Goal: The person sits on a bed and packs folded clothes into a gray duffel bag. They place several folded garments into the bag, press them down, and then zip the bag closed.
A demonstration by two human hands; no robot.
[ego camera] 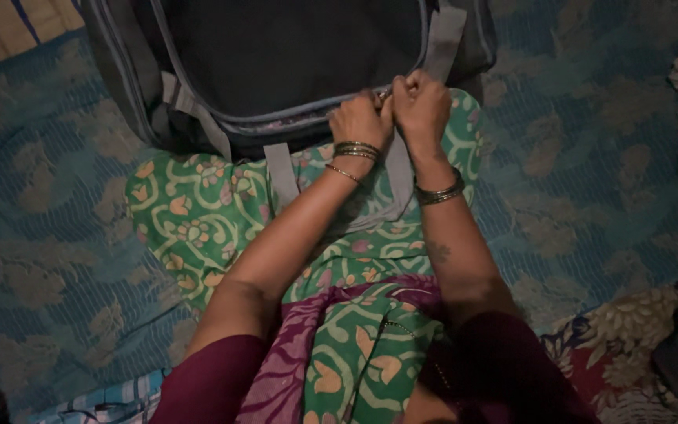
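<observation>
1. A green patterned garment [198, 212] covers the person's lap, on a blue patterned bedspread [590, 180].
2. The left hand [361, 119] and right hand [421, 104], fists touching, pinch the zipper [384, 93].
3. The dark travel bag [276, 55] lies beyond, toward the bedspread's far edge.

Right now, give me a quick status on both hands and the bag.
Left hand and right hand pinched together at the zipper. Dark duffel bag on the lap, partly open. Grey strap hanging clear.

Zipper pull [386, 93] hidden between pinching fingers [370, 102]; bag [276, 55] top cut off by frame edge
</observation>
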